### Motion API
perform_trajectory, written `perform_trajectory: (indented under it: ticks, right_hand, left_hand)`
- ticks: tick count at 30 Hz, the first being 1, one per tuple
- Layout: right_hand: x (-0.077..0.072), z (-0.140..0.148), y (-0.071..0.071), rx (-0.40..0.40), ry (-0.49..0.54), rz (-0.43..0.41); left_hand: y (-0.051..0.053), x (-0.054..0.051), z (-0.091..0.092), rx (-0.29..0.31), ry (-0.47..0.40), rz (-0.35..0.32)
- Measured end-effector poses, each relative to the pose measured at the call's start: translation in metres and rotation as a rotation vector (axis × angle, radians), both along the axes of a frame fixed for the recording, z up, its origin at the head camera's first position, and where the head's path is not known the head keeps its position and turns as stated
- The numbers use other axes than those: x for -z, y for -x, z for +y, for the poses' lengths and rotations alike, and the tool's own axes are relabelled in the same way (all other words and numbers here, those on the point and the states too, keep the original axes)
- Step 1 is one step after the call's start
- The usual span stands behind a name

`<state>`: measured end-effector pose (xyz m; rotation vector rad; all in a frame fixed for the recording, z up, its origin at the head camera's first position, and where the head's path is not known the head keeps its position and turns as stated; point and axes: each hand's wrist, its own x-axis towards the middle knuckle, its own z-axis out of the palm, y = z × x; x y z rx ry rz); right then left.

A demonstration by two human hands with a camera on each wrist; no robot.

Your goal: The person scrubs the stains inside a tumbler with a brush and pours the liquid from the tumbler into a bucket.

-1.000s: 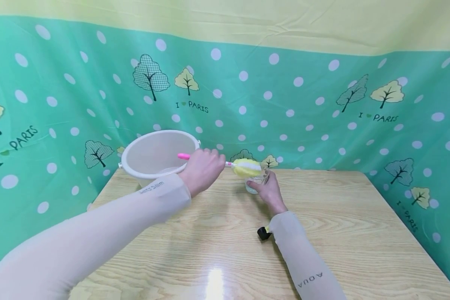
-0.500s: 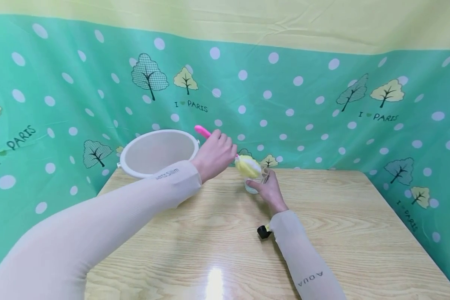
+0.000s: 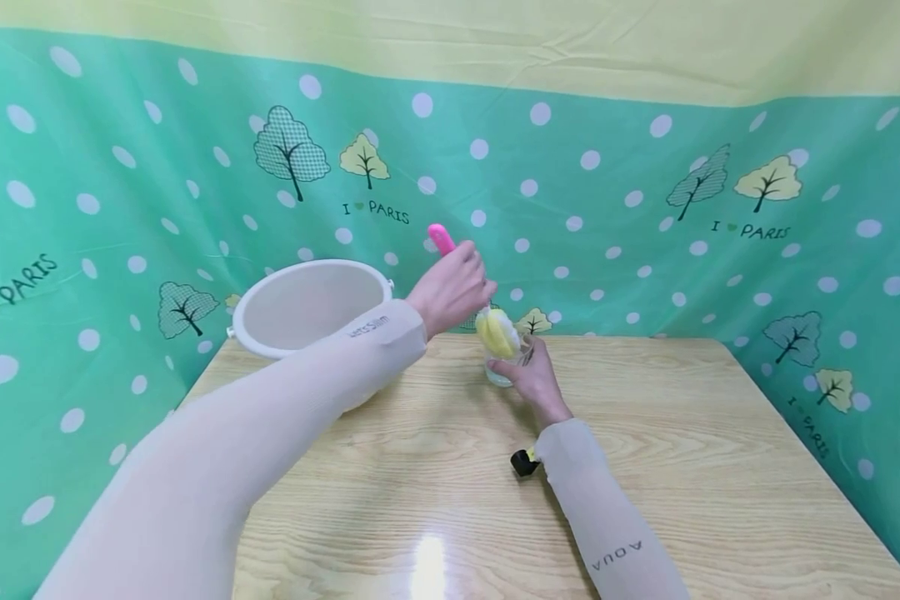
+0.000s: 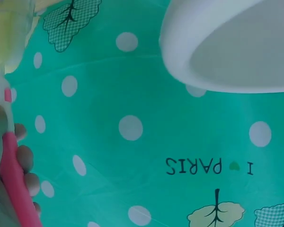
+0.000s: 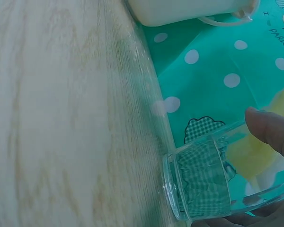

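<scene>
My left hand (image 3: pixel 456 287) grips the pink handle (image 3: pixel 441 237) of a sponge bottle brush, which slants down to the right. Its yellow-and-white sponge head (image 3: pixel 497 332) is partly inside the mouth of a clear drinking glass (image 3: pixel 499 377). Fingers and thumb of my right hand (image 3: pixel 537 385) are wrapped round that glass, low over the table. The left wrist view shows curled fingers along the brush handle (image 4: pixel 15 172). Through the glass wall (image 5: pixel 201 182) in the right wrist view, the yellow sponge (image 5: pixel 251 156) shows near the thumb.
A white bucket (image 3: pixel 315 304) stands at the back left of the wood-grain table (image 3: pixel 645 467), partly behind my left sleeve. A green dotted curtain (image 3: pixel 607 192) hangs behind the table. A small black device (image 3: pixel 523 463) sits at my right wrist.
My left hand has moved right and up, tipping the brush from nearly level to steep. Its sponge head has gone down into the glass mouth. The right hand and glass have stayed nearly still.
</scene>
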<state>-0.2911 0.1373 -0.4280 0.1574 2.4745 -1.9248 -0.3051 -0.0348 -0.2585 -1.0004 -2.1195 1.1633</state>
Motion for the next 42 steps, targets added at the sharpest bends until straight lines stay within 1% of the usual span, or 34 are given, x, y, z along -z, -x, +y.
perform_trajectory:
  ticks: [2, 7, 9, 11, 14, 20, 28, 35, 38, 42]
  right_hand:
    - [0.000, 0.000, 0.000, 0.003, -0.002, -0.001]
    - [0.002, -0.001, 0.000, -0.006, -0.002, -0.008]
    - [0.002, -0.002, 0.000, -0.003, 0.000, 0.001]
    - [0.002, -0.001, 0.000, 0.003, 0.002, 0.013]
    - [0.002, 0.001, -0.001, 0.007, 0.001, 0.023]
    - [0.001, 0.002, -0.001, 0.007, -0.011, 0.007]
    - [0.002, 0.000, 0.001, 0.017, -0.023, -0.009]
    - [0.001, 0.000, 0.001, 0.016, -0.013, -0.014]
    - [0.001, 0.001, 0.001, 0.013, -0.012, -0.013]
    - [0.000, 0.000, 0.002, 0.019, -0.005, -0.007]
  left_hand:
    - [0.004, -0.001, 0.004, 0.003, 0.020, -0.009]
    - [0.009, -0.003, 0.013, -0.049, 0.055, -0.041]
    - [0.011, -0.003, 0.017, -0.067, 0.072, -0.041]
    - [0.012, -0.003, 0.023, -0.072, 0.094, -0.035]
    - [0.015, -0.002, 0.031, -0.073, 0.120, -0.037]
    - [0.020, 0.001, 0.042, -0.082, 0.141, -0.072]
    - [0.025, 0.001, 0.045, -0.087, 0.166, -0.076]
    - [0.026, -0.002, 0.050, -0.069, 0.235, -0.095]
    - [0.027, -0.003, 0.052, -0.057, 0.239, -0.115]
    - [0.027, -0.003, 0.054, -0.052, 0.221, -0.134]
